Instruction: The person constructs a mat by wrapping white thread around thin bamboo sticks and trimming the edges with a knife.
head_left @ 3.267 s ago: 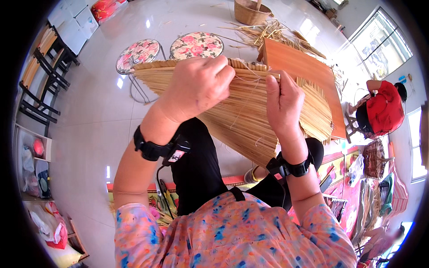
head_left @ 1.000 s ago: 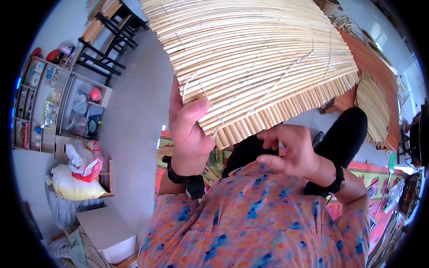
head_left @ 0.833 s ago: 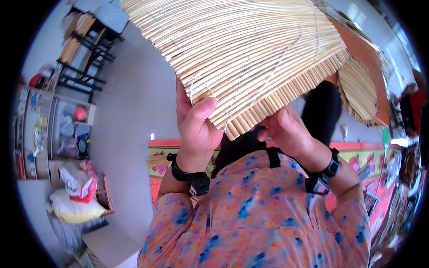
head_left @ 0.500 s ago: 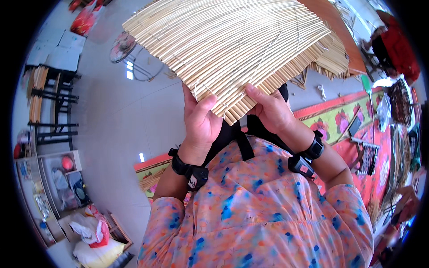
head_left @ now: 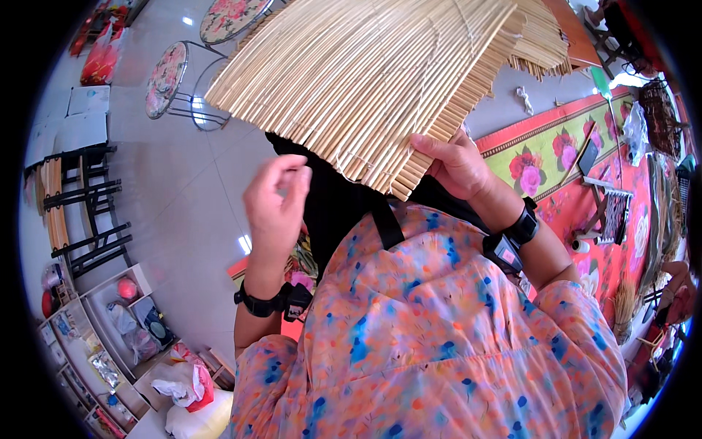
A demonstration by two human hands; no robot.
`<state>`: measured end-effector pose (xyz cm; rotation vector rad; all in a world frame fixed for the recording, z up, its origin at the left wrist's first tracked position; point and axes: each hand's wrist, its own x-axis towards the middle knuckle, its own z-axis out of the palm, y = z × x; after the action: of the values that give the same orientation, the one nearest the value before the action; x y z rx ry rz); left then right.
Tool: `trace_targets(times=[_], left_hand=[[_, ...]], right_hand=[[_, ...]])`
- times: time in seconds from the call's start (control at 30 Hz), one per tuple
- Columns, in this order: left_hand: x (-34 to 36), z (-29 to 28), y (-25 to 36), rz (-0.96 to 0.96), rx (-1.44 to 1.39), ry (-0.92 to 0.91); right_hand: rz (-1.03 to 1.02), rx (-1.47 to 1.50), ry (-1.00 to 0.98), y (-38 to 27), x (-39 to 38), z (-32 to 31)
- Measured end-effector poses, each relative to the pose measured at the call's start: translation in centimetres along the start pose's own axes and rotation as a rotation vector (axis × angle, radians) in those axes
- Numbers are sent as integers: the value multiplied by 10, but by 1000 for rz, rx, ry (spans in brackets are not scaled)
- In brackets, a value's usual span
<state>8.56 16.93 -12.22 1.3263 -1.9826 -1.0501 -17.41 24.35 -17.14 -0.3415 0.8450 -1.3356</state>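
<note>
A pale straw mat [head_left: 358,80] of many thin stalks, bound by light thread, slants up and away in front of me. My right hand [head_left: 457,164] grips its near right corner, thumb on top and fingers underneath. A stepped edge of stalks [head_left: 461,102] runs along its right side. My left hand [head_left: 276,201] is raised off the mat, just left of its near edge. Its thumb and forefinger curl together in a pinch; whether anything small is between them cannot be made out. Another straw mat [head_left: 540,40] lies beyond, by an orange-brown table [head_left: 579,44].
Two round flowered stools [head_left: 167,80] stand ahead on the left. Folded black-framed furniture [head_left: 84,197] and shelves with bags [head_left: 124,322] line the left side. On a red flowered carpet [head_left: 541,172] at right lie a phone [head_left: 588,157], a small frame [head_left: 613,212] and a thread spool [head_left: 580,246].
My left hand has let go of the mat and drawn back to the left. The right hand keeps its hold, and the mat has turned slightly. My view has shifted too.
</note>
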Motion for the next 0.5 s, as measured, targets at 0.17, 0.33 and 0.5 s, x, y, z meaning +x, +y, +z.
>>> trace_targets(times=[0.17, 0.33, 0.5], left_hand=[[18, 16, 44, 613, 223, 43], [34, 38, 37, 645, 260, -230], [37, 41, 43, 590, 291, -303]], right_hand=[[53, -13, -7, 2, -1, -11], [83, 30, -55, 3, 3, -17], [153, 13, -9, -8, -8, 0]])
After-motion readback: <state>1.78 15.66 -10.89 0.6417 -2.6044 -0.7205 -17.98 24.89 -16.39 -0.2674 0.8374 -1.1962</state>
